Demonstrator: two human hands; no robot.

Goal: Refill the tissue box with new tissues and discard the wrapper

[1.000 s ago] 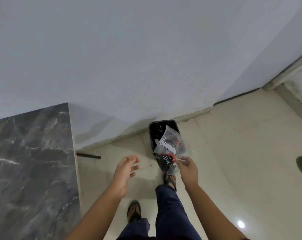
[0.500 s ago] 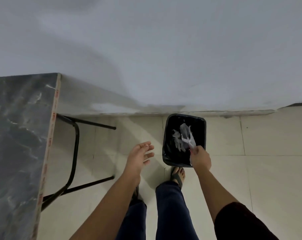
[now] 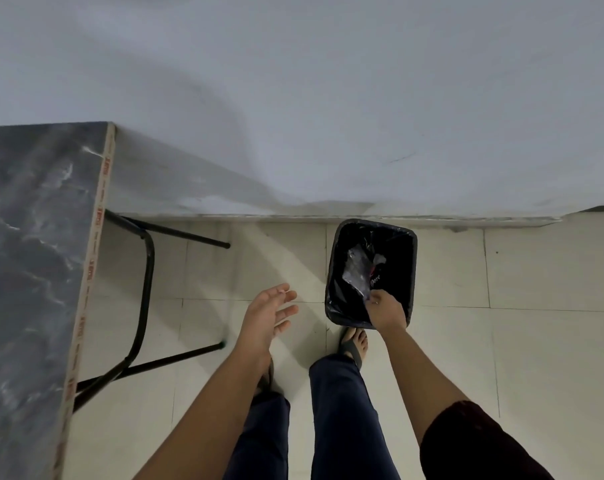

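Head view: the person stands on a pale tiled floor (image 3: 535, 358), looking down at their own arms and legs. A black bin (image 3: 411, 271), lined with a dark bag, sits right of centre, against the base of the grey wall (image 3: 293, 98) that fills the upper half of the frame. The right hand (image 3: 385, 308) reaches over the bin's near rim, its fingertips (image 3: 375, 299) pinched on the lower corner of the clear plastic wrapper (image 3: 357, 268). The wrapper hangs inside the bin's opening, crumpled, with a dark printed part showing white lettering beside the hand.

The left hand (image 3: 267, 315) hovers at centre frame, well apart from the bin, fingers spread wide and holding nothing, palm turned towards the right.

Along the left edge runs a desk (image 3: 34, 254) with a dark marble-patterned top and a pale edge band; its black metal legs (image 3: 144, 296) rest on the floor beneath it. At the bottom, dark blue trousers (image 3: 338, 420) and a sandalled foot (image 3: 356, 344) stand just below the bin. A dark sleeve (image 3: 473, 445) covers the right upper arm in the lower right corner.
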